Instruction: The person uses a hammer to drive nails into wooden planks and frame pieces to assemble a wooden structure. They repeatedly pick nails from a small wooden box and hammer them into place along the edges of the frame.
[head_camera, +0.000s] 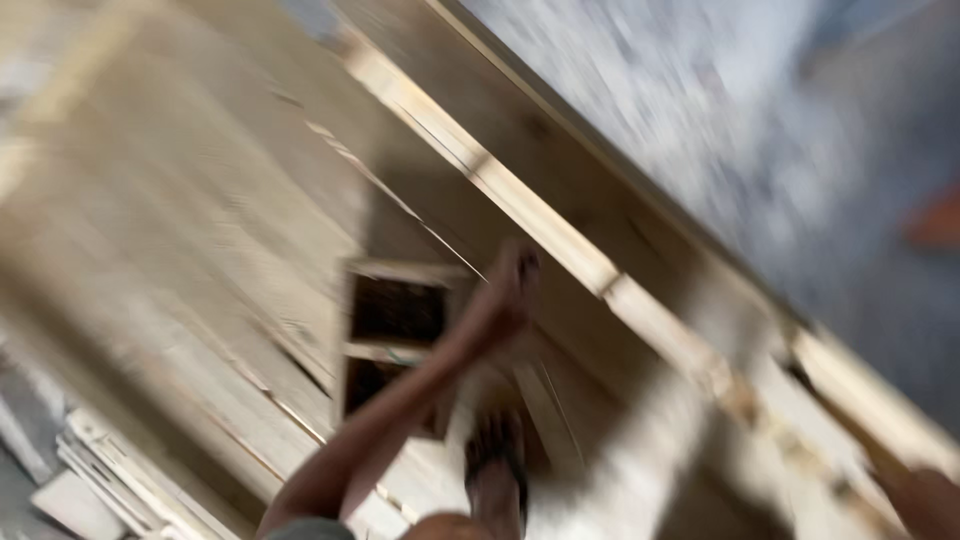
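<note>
Heavily blurred view down onto pale wooden planks (180, 230); a long light timber rail (560, 240) runs diagonally beside grey concrete floor (800, 130); left hand (510, 290) reaches near a small open-sided wooden box (395, 345), grip unclear; right hand (930, 500) at the corner edge, grip unclear.

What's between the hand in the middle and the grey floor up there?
In the blurred head view, a long pale wooden beam runs slantwise between the hand and the grey floor, with brown board on either side of it.
</note>
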